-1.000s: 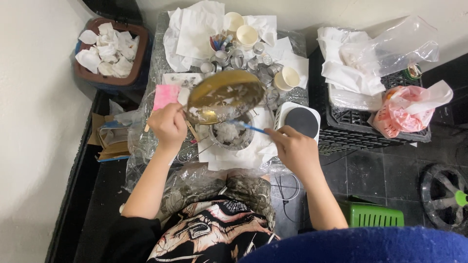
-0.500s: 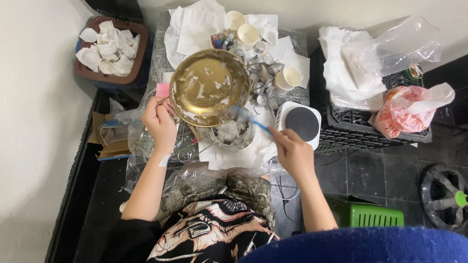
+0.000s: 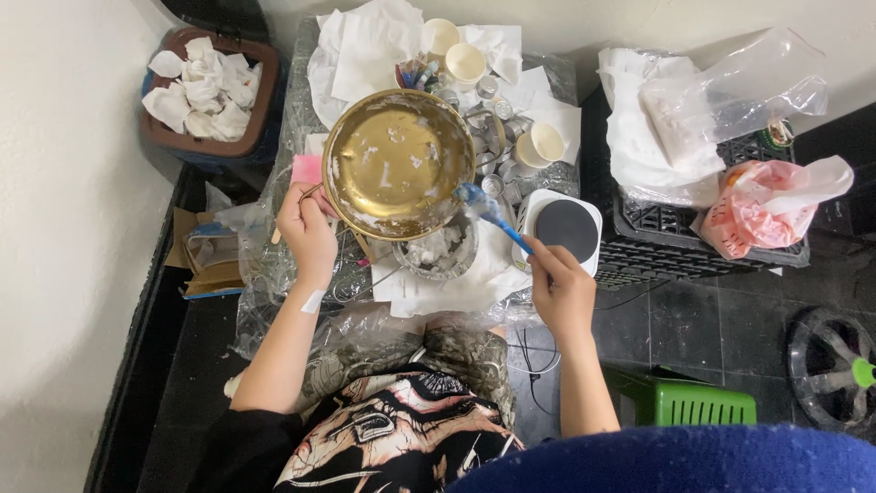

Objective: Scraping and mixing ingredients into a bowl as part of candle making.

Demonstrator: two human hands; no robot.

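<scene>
**Gold bowl tilted up, brush at its rim**

My left hand point(image 3: 307, 233) is closed on the left rim of the gold bowl point(image 3: 399, 164), holding it tipped so its smeared inside faces me; my fingers behind the rim are hidden; my right hand point(image 3: 559, 288) pinches a blue-handled brush point(image 3: 497, 219), its tip touching the bowl's right edge; a smaller dish point(image 3: 440, 253) of white residue sits just under the bowl, partly covered by it; paper cups point(image 3: 465, 64) and small jars on the far side are too crowded to tell apart; a black round scale point(image 3: 566, 228) lies just right of the brush; a bin of crumpled tissues point(image 3: 203, 91) stands far left.
</scene>
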